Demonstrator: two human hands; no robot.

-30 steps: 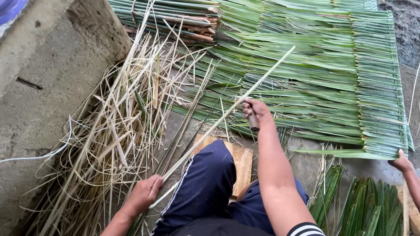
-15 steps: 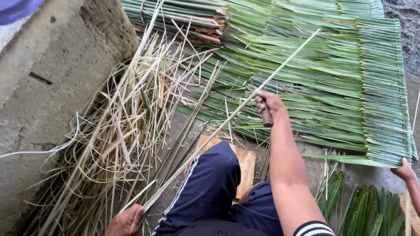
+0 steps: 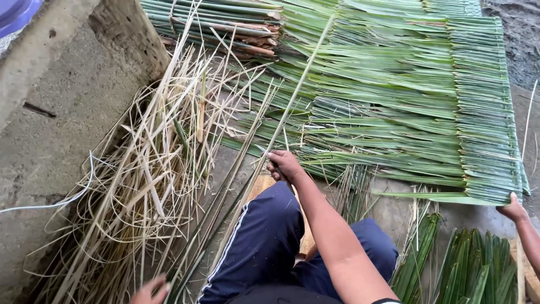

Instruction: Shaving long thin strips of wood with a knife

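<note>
Your right hand [image 3: 284, 165] sits just above your knee, grip clamped on a long pale leaf midrib [image 3: 292, 98] that runs up and away from it across the woven green leaf panel [image 3: 427, 107]. Half a second ago the midrib's far tip lay out over the panel's middle; now it points steeper, toward the bundle of stalks [image 3: 225, 25] at the panel's far left corner — so you have swung the strip leftward while sliding your hand back along it.

Your left hand [image 3: 151, 291] shows only at the bottom edge, left of your knee, at the near end of the same strip. A second ago it was higher and plainly wrapped around the strip; now just the knuckles show, and you cannot tell whether its grip is closed or loose.

Left of the midrib lies the heap of dry straw-coloured strippings [image 3: 140, 186], against the concrete ledge [image 3: 62, 101]. Under your knee, just beside your right hand, a bit of wooden board [image 3: 264, 183] shows. Right of your leg, fresh green leaflets [image 3: 478, 270] lie stacked on the ground.

Another person's hand [image 3: 513, 208] rests on the panel's near right corner — it has barely moved over the last second.
</note>
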